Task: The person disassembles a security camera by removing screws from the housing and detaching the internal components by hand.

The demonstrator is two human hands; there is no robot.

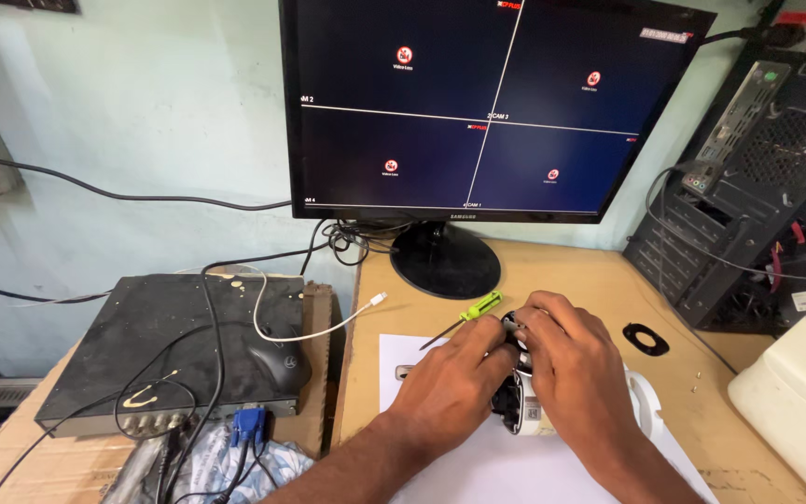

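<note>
Both my hands meet over a small white camera housing [526, 417] that lies on a white sheet of paper [478, 467] on the wooden desk [590, 280]. My left hand [454, 383] grips the housing's front end, fingers curled on it. My right hand [576, 373] covers its top and rear, fingers closed around a dark round part. A screwdriver [466, 315] with a green and yellow handle lies just beyond my left fingers. A black ring [646, 338] rests on the desk to the right.
A monitor [487, 103] with a four-way split dark screen stands at the desk's back. A black recorder box [170, 345] with a mouse [277, 362] and cables sits left. An open computer case [757, 177] stands right, a white box [795, 401] near it.
</note>
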